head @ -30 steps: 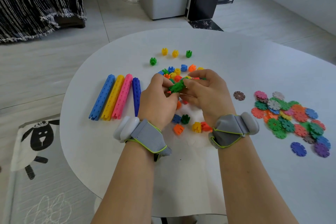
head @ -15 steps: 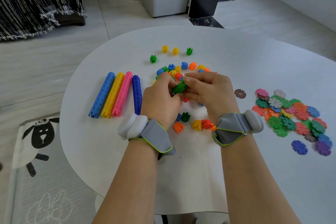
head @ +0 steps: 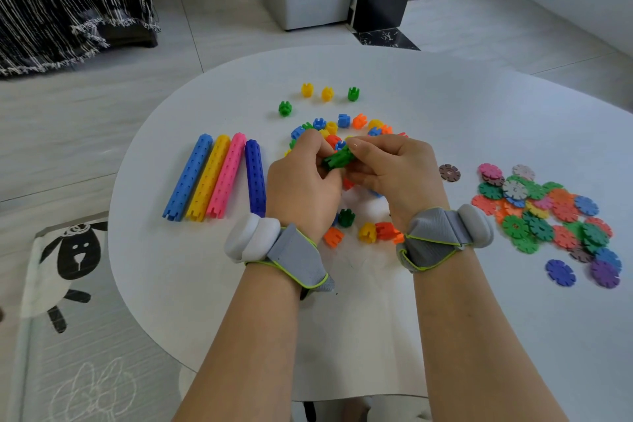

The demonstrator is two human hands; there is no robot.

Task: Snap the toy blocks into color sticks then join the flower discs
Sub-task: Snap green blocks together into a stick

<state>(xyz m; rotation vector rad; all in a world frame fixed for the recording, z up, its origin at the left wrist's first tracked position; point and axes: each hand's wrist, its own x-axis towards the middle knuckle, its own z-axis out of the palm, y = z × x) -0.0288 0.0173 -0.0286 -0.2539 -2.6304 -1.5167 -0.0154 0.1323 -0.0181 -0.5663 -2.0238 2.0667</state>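
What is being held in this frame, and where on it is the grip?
A short green block stick, pinched at both ends: left hand on its near-left end, right hand on its far-right end.

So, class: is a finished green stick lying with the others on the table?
No: the row of sticks holds light blue, yellow, pink and dark blue only.

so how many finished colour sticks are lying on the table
4, lying side by side: light blue stick farthest left, then yellow stick, pink stick, and dark blue stick beside the left hand. A green stick, gripped by it and the right hand, is unfinished.
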